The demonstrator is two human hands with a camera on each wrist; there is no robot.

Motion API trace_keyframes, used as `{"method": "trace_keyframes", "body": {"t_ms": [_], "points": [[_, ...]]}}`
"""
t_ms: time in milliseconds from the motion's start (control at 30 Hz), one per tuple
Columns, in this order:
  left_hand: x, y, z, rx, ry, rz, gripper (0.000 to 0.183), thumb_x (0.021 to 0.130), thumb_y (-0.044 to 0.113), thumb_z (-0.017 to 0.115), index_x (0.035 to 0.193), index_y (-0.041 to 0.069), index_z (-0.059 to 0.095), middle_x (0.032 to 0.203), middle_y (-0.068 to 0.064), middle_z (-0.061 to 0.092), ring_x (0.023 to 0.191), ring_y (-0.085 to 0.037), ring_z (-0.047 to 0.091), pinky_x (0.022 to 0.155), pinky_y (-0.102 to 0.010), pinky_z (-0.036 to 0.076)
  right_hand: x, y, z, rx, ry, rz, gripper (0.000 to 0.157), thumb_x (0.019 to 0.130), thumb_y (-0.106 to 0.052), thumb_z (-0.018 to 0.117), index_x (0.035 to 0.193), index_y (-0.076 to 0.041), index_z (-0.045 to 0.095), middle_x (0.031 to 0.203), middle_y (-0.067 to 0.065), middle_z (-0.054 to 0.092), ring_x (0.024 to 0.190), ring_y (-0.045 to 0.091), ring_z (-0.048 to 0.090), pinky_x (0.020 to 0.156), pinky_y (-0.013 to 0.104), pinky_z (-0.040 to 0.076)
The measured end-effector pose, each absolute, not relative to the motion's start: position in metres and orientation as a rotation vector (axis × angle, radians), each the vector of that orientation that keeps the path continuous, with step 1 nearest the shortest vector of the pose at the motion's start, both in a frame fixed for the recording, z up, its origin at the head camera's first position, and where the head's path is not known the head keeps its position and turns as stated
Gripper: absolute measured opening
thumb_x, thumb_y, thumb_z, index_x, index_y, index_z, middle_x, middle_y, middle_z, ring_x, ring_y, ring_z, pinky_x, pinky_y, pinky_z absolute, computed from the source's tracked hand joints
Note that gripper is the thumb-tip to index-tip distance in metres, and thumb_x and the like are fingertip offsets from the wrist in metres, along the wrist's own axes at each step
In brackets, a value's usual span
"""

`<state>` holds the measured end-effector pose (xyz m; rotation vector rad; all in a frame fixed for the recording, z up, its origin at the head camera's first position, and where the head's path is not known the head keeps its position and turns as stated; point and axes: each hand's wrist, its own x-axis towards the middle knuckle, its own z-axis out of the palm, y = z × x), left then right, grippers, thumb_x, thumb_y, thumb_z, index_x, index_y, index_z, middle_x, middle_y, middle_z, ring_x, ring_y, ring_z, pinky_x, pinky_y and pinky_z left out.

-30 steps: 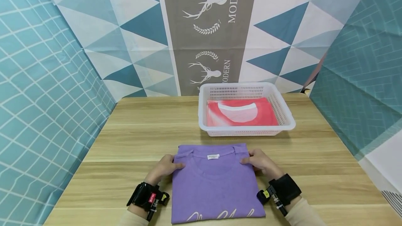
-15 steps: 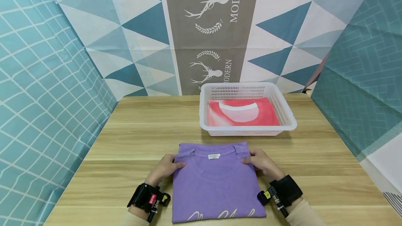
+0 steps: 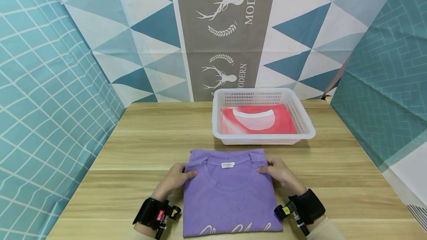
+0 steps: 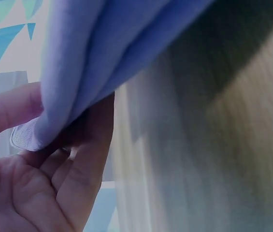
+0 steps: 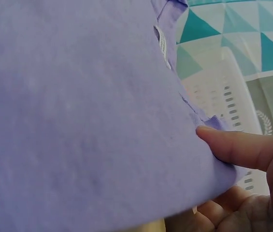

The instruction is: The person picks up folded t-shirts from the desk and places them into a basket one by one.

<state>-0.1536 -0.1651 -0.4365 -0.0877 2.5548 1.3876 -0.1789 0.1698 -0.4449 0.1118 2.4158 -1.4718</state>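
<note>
A purple T-shirt (image 3: 230,199), folded into a rectangle, has its collar and white label toward the back and cream lettering along its front fold. At its upper left corner my left hand (image 3: 176,178) pinches the layers, thumb on top. My right hand (image 3: 278,172) grips the upper right corner the same way. In the left wrist view the folded layers of the shirt (image 4: 85,58) pass between thumb and fingers, with the fingers underneath. The right wrist view shows the thumb pressing on the shirt (image 5: 102,125) near the collar, the other fingers partly hidden beneath it.
Behind the shirt stands a white plastic basket (image 3: 263,136) with a folded red and white garment (image 3: 283,119) in it. Both are on a wooden table (image 3: 150,132). Patterned cloth (image 3: 156,36) hangs along the table's back and sides.
The shirt's back edge has risen slightly and shifted a little toward the basket. Both hands keep their grip on the corners, nearly in place.
</note>
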Motion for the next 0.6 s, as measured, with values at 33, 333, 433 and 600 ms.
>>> {"method": "trace_keyframes", "body": {"t_ms": [33, 333, 433, 600], "points": [[-0.153, -0.165, -0.435, -0.083, 2.555, 1.399, 0.032, 0.089, 0.014, 0.067, 0.113, -0.007, 0.065, 0.101, -0.012, 0.07, 0.083, -0.014, 0.059, 0.07, -0.027, 0.049, -0.178, 0.17, -0.444, 0.109, 2.413, -1.475, 0.046, 0.081, -0.008, 0.069, 0.12, 0.013, 0.059, 0.117, 0.025, 0.065, 0.103, 0.025, 0.06, 0.093, 0.04, 0.049], [-0.146, -0.163, -0.423, -0.041, 2.608, 1.449, 0.031, 0.088, 0.012, 0.066, 0.114, -0.006, 0.064, 0.11, -0.019, 0.07, 0.096, -0.023, 0.066, 0.084, -0.04, 0.054, -0.171, 0.174, -0.431, 0.02, 2.406, -1.521, 0.047, 0.084, -0.011, 0.069, 0.124, 0.012, 0.057, 0.112, 0.02, 0.067, 0.092, 0.013, 0.06, 0.079, 0.027, 0.048], [-0.142, -0.163, -0.417, -0.019, 2.622, 1.464, 0.031, 0.088, 0.012, 0.066, 0.114, -0.006, 0.065, 0.11, -0.019, 0.07, 0.094, -0.022, 0.066, 0.083, -0.038, 0.055, -0.168, 0.176, -0.426, 0.0, 2.401, -1.549, 0.045, 0.084, -0.01, 0.069, 0.122, 0.012, 0.057, 0.105, 0.015, 0.067, 0.086, 0.01, 0.057, 0.075, 0.025, 0.047], [-0.138, -0.161, -0.411, -0.003, 2.597, 1.507, 0.029, 0.089, 0.011, 0.066, 0.112, -0.006, 0.065, 0.106, -0.017, 0.07, 0.09, -0.017, 0.064, 0.079, -0.032, 0.054, -0.161, 0.179, -0.418, -0.036, 2.401, -1.568, 0.043, 0.086, -0.01, 0.068, 0.121, 0.012, 0.056, 0.1, 0.011, 0.065, 0.083, 0.01, 0.055, 0.073, 0.025, 0.047]]}}
